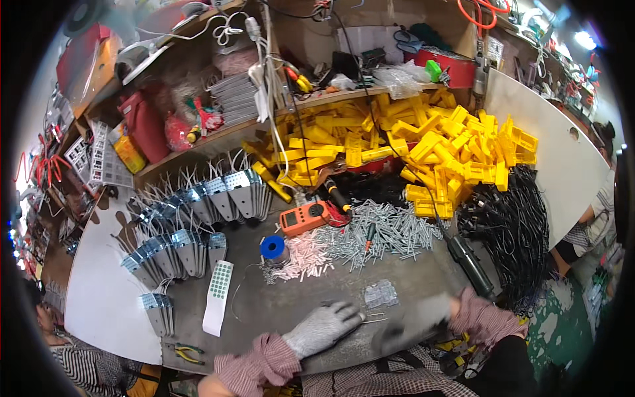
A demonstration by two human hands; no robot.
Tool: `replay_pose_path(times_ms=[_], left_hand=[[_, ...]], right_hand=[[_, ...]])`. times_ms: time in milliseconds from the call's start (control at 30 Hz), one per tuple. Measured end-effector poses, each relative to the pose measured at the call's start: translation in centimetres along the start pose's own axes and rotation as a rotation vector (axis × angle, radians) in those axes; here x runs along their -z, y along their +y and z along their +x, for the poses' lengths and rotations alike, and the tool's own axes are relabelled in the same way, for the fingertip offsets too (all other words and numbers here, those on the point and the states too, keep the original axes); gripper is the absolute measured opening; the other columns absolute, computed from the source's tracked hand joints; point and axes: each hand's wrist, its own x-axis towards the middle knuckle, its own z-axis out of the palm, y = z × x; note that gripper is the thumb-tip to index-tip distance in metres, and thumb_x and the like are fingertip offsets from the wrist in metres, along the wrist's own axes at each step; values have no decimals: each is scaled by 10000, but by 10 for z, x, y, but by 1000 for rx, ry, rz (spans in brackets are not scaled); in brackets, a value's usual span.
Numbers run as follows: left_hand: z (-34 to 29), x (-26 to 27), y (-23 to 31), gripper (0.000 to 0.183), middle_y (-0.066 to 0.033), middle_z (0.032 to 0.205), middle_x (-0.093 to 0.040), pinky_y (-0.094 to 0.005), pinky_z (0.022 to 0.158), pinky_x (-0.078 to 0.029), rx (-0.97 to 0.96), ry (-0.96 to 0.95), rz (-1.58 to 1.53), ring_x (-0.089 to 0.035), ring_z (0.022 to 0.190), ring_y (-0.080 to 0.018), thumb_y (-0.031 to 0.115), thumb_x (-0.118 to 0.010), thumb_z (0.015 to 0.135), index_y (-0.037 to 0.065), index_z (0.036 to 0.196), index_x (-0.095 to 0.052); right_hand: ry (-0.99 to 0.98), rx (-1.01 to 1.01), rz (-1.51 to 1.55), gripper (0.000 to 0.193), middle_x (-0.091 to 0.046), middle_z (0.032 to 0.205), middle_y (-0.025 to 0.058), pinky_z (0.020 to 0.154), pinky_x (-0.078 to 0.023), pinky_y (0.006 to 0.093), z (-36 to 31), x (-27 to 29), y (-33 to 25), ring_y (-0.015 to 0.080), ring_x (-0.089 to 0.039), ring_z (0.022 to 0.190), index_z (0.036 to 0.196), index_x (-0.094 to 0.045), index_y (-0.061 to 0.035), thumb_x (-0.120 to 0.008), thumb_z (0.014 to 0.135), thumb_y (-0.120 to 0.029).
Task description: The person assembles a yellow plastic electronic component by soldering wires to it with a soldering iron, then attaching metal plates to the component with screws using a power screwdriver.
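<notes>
My left hand (324, 331), in a pale grey glove, lies on the dark work surface (264, 317) with its fingers stretched out to the right. Two thin pale pins or wires (375, 317) lie right by its fingertips; whether the fingers touch them I cannot make out. My right hand (413, 323), also gloved in grey, is smeared by motion near the front edge, and its fingers cannot be read. Just beyond the hands sits a small patch of clear plastic pieces (380, 294).
Screws (390, 231), pale sleeves (307, 255), a solder spool (273, 248) and an orange multimeter (304, 218) lie beyond. Yellow housings (456, 145) pile behind; black cables (509, 231) bundle right. Metal-plate assemblies (188, 251), a sticker strip (217, 298) and pliers (188, 354) occupy the left.
</notes>
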Motion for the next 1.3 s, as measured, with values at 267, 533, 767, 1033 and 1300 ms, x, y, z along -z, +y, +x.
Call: replay_pose_path(times_ms=[267, 533, 767, 1033, 1300], left_hand=[[33, -32, 36, 370, -147, 997, -626, -443, 955, -441, 117, -94, 176, -577, 989, -307, 169, -601, 824, 1, 1153, -625], [40, -19, 36, 233, -155, 1028, -656, -431, 861, -484, 508, 332, -527, -593, 962, -361, 127, -645, 855, 48, 1071, -679], [29, -58, 39, 222, -169, 946, -645, -454, 808, -484, 760, 539, -810, -592, 897, -363, 148, -667, 846, 40, 1040, -656], [54, -30, 40, 172, -129, 899, -643, -433, 796, -464, 486, 489, -403, -588, 879, -341, 114, -678, 795, 59, 956, -647], [43, -31, 41, 199, -100, 941, -636, -477, 923, -408, 461, 240, -124, -576, 949, -307, 136, -664, 748, 112, 945, -663]], right_hand=[[1368, -559, -1100, 137, -605, 1013, 165, 736, -534, 457, -15, 205, 86, 354, -640, 923, 972, -658, -97, -579, 870, -145], [1110, -563, -1478, 164, -596, 1023, 127, 853, -502, 433, -4, 227, 88, 304, -606, 1038, 873, -733, -117, -587, 816, -166], [1615, -97, -330, 220, -667, 975, 157, 735, -517, 387, -1, 84, 22, 295, -659, 848, 1057, -664, -47, -637, 906, -205], [1499, -93, 419, 233, -666, 892, 42, 657, -491, 227, 27, -81, 15, 58, -601, 789, 1054, -640, -24, -696, 898, -188], [1488, -149, 163, 239, -613, 722, 106, 617, -519, 282, 48, -91, 27, 159, -612, 638, 1036, -601, -36, -708, 868, -168]])
